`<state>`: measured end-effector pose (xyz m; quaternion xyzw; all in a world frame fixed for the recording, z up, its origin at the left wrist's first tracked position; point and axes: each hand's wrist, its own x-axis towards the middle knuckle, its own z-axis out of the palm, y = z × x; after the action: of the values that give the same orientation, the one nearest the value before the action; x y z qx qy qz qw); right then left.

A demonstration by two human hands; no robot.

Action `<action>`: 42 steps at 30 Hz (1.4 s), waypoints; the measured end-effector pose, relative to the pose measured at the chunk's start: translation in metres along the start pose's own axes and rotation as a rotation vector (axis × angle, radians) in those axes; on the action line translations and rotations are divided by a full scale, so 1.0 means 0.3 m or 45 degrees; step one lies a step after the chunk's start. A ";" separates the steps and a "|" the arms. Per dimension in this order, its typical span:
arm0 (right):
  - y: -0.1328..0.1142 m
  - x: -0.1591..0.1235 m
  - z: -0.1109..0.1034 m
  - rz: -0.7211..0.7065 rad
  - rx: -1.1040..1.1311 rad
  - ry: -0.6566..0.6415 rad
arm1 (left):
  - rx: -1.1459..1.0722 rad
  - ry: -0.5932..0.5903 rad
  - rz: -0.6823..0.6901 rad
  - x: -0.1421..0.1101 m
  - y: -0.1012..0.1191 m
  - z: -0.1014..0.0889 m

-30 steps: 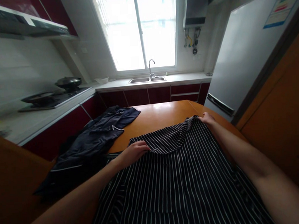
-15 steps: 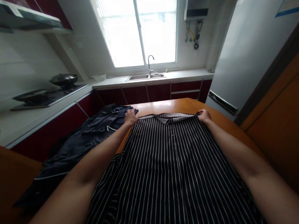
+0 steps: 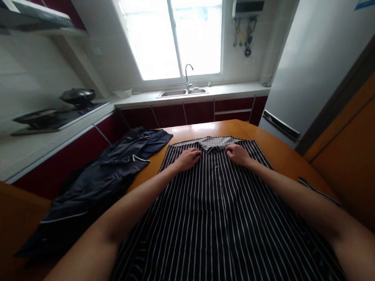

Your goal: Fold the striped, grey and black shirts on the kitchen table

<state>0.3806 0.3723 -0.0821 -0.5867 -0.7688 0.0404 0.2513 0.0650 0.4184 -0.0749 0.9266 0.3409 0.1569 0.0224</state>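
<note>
A black shirt with thin white stripes (image 3: pixel 207 223) lies spread on the wooden table, front side up, its button placket running down the middle. The V-shaped neckline faces the far side, where the paler inside of the back shows. My left hand (image 3: pixel 188 159) is closed at the left edge of the neckline, fingertips on the fabric. Opposite it, my right hand (image 3: pixel 237 154) pinches the right neckline edge. A dark navy garment with white piping (image 3: pixel 113 169) lies rumpled to the left, apart from both hands.
The orange-brown table (image 3: pixel 202 128) has a rounded far edge. Beyond it stand a counter with a double sink (image 3: pixel 175 93) and a window. A stove with a wok (image 3: pixel 77 96) is at left, a fridge (image 3: pixel 292 63) at right.
Both hands have let go of the shirt's far outer corners and moved inward to the neckline. The shirt's far edge now lies wider, and part of a sleeve shows at right.
</note>
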 end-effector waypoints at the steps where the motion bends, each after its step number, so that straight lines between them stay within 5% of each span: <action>1: -0.031 -0.003 0.023 -0.051 -0.004 -0.052 | 0.001 -0.046 0.004 0.019 0.011 0.010; 6: -0.095 0.062 0.090 0.079 -0.168 -0.194 | 0.056 -0.219 -0.222 0.148 0.012 0.052; 14: -0.101 0.153 0.122 0.290 -0.202 -0.283 | 0.027 -0.189 -0.505 0.266 -0.003 0.124; 18: -0.015 0.148 0.099 0.381 -0.169 -0.187 | 0.058 -0.057 -0.689 0.205 -0.075 0.085; 24: 0.233 0.088 -0.065 0.894 -0.131 0.166 | 0.129 0.158 -1.077 0.003 -0.289 -0.076; 30: 0.357 0.057 -0.125 0.827 0.294 0.012 | 0.024 0.144 -1.280 -0.053 -0.363 -0.130; 34: 0.337 0.080 -0.114 1.068 0.216 0.172 | -0.006 0.187 -1.332 -0.029 -0.346 -0.115; 39: 0.277 0.072 -0.108 0.942 0.016 0.223 | 0.063 0.315 -1.308 -0.038 -0.284 -0.092; 42: 0.167 0.081 -0.041 0.741 -0.079 0.238 | 0.132 0.320 -0.959 0.006 -0.180 -0.046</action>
<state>0.4256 0.4072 -0.0809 -0.7908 -0.5429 0.0330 0.2808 0.0283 0.4601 -0.0694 0.7103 0.6644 0.2325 -0.0105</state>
